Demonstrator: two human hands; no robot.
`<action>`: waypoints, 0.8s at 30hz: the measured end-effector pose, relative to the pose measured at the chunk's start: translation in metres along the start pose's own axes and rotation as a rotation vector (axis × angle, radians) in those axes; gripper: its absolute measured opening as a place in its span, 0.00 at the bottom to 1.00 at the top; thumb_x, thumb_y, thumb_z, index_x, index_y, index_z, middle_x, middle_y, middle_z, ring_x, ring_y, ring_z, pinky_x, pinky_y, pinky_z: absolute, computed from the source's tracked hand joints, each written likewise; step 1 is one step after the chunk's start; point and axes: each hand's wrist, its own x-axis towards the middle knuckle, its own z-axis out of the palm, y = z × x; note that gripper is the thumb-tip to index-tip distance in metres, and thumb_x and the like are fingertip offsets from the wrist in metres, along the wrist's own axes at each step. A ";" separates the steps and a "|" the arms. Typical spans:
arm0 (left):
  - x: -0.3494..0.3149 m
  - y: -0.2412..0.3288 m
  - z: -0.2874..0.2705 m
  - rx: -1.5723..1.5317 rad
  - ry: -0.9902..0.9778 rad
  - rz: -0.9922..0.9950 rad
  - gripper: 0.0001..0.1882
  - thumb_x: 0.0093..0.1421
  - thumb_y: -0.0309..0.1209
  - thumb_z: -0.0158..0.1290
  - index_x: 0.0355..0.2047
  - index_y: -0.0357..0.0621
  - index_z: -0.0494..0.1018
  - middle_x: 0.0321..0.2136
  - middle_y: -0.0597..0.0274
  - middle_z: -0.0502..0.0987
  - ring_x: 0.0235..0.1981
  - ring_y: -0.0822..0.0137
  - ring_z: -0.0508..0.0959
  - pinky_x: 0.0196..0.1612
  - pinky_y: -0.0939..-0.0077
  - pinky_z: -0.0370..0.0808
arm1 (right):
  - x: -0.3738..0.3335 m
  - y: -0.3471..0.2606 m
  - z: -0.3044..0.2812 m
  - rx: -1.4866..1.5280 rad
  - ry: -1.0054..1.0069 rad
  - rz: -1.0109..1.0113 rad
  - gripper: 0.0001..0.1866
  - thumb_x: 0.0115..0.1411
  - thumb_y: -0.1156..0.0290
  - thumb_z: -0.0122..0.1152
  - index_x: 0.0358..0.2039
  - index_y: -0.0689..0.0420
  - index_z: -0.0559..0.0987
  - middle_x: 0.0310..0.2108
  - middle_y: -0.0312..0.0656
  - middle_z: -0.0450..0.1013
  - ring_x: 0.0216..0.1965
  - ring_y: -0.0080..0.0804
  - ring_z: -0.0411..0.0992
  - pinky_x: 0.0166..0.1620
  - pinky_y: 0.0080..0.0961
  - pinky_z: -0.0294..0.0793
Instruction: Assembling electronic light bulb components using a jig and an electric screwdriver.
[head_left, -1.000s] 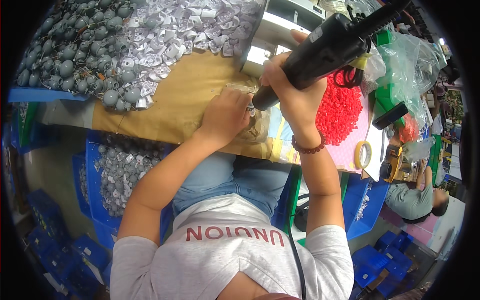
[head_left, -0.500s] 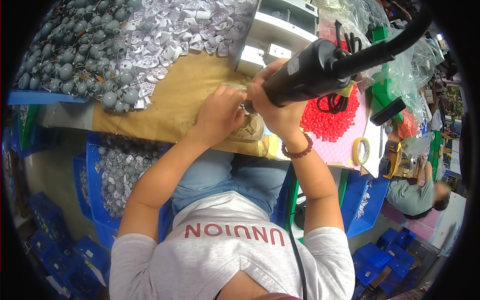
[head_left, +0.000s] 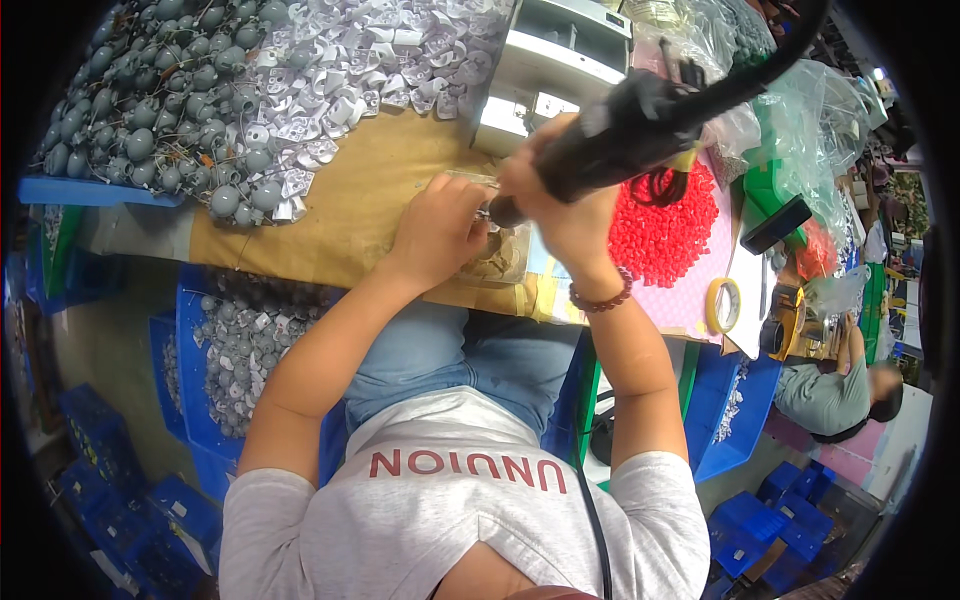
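Note:
My right hand [head_left: 570, 225] is wrapped round a black electric screwdriver [head_left: 608, 143], whose thick cable runs off to the upper right. The screwdriver lies slanted, its narrow end pointing left at my left hand [head_left: 438, 232]. My left fingers are closed in a pinch by that tip; a small part may be between them, but the fingers hide it. Just under the fingertips sits a shallow clear tray [head_left: 512, 258] on the brown-covered bench [head_left: 370, 190]. A pile of small red plastic pieces [head_left: 663, 228] spreads to the right of my right wrist.
Grey rounded parts with wires [head_left: 140, 145] and white plastic housings [head_left: 390, 50] are heaped at the far left. A white machine [head_left: 560, 50] stands behind my hands. Yellow tape [head_left: 722, 304] lies right. Blue bins [head_left: 210, 400] hold parts below. Another person [head_left: 825, 395] sits at far right.
My right hand and the screwdriver have shifted slightly, and the screwdriver is now blurred and tilted a little differently. The left hand stays nearly in place.

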 end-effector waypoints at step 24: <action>-0.014 0.007 0.004 0.016 0.054 -0.047 0.21 0.52 0.28 0.64 0.47 0.46 0.76 0.44 0.58 0.79 0.49 0.55 0.77 0.47 0.61 0.72 | -0.036 0.072 0.002 0.044 0.047 0.371 0.09 0.68 0.72 0.56 0.41 0.66 0.78 0.34 0.44 0.79 0.34 0.28 0.77 0.41 0.23 0.77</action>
